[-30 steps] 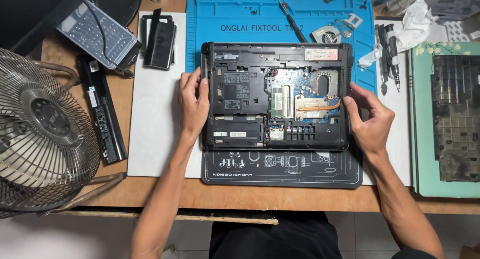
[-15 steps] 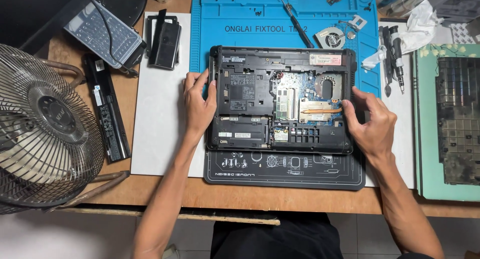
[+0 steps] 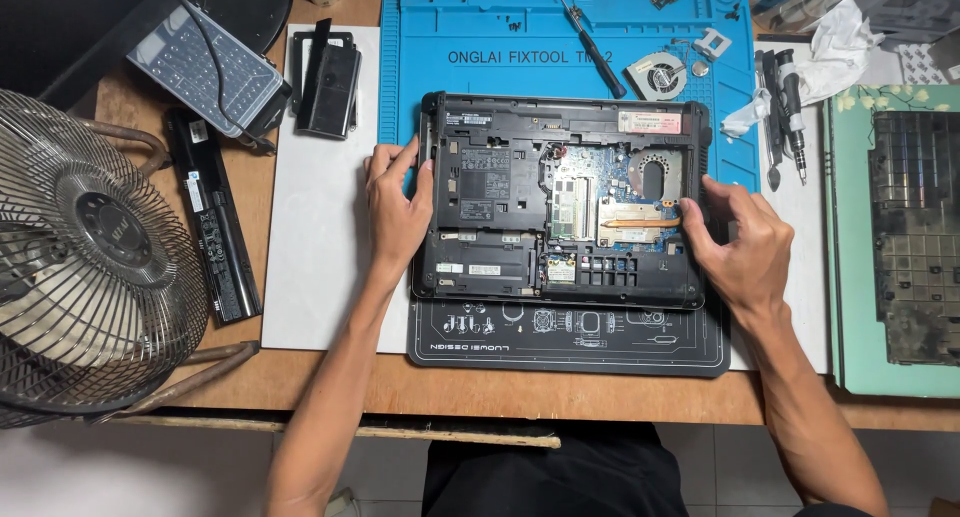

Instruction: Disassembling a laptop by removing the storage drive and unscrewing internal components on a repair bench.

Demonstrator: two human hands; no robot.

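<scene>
At the centre of the frame lies the opened black plastic laptop base (image 3: 565,202), bottom side up with its cover off, so the green circuit board, memory sticks and copper heat pipe show. It rests partly on the large blue silicone repair mat (image 3: 470,52) at upper centre and partly on the smaller black work mat (image 3: 570,342) below it, both laid over the wooden desk (image 3: 300,377).

Far left, a round wire-caged metal fan (image 3: 85,267) fills the edge; far right, a dark keyboard panel (image 3: 915,237) sits on a pale green mat. A long black battery bar (image 3: 210,217) lies left of centre, and a small round grey cooling fan (image 3: 655,77) and a black-handled screwdriver (image 3: 590,42) rest on the blue mat above the base.

The left hand (image 3: 398,212) clasps the base's left edge, fingers curled over the rim. The right hand (image 3: 745,247) presses on the right edge, its fingertips (image 3: 700,202) bent in beside the heat pipe; whether they pinch any small part cannot be told.

The step looks like steadying or squaring the base on the mats, with the board still seated. Any next move would call for a firm two-sided hold, keeping fingers off the exposed board.
</scene>
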